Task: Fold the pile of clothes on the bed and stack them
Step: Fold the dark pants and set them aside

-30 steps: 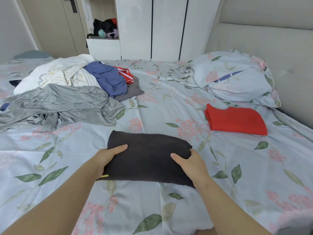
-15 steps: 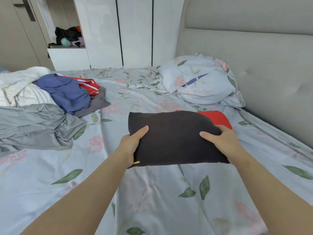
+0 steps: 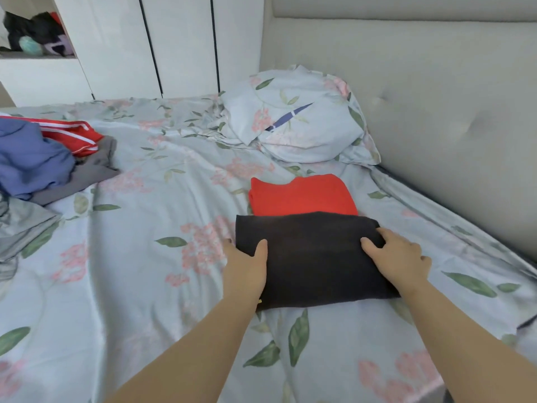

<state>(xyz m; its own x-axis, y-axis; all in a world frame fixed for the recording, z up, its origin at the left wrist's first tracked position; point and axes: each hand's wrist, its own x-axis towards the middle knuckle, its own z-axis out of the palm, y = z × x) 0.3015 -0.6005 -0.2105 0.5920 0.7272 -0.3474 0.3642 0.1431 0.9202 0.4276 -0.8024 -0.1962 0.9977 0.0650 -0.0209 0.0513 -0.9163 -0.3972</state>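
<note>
Evidently soft, light and floppy, the folded black garment [image 3: 313, 257] is gripped at both side edges by the left hand [image 3: 245, 269] and right hand [image 3: 398, 260], thumbs on top.

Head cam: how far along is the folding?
Done: red garment lies folded by the pillow; black garment is folded. In hand: left hand and right hand grip the black garment, overlapping the red one's near edge, not squarely stacked. To do: unfolded pile (blue, red-striped, grey) at far left.
</note>
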